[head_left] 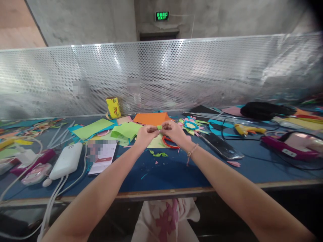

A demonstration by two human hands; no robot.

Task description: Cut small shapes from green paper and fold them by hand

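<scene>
- Small green paper roll (159, 127) sits pinched between fingertips of left hand (145, 134) and right hand (174, 132), above the blue table (166, 171).
- Red ring (168, 141) beneath; paper flower (191, 124) and black phone (221, 146) rightward.
- Bare tabletop toward near edge.

Blue table (164, 174), coloured paper (93, 128), phone (222, 146)

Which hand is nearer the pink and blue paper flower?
Right. The right hand is just left of the paper flower; the left hand, farther left. Both pinch green paper.

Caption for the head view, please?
Left hand and right hand pinch a small green paper piece above a blue worktable strewn with coloured paper, near a paper flower.
</scene>
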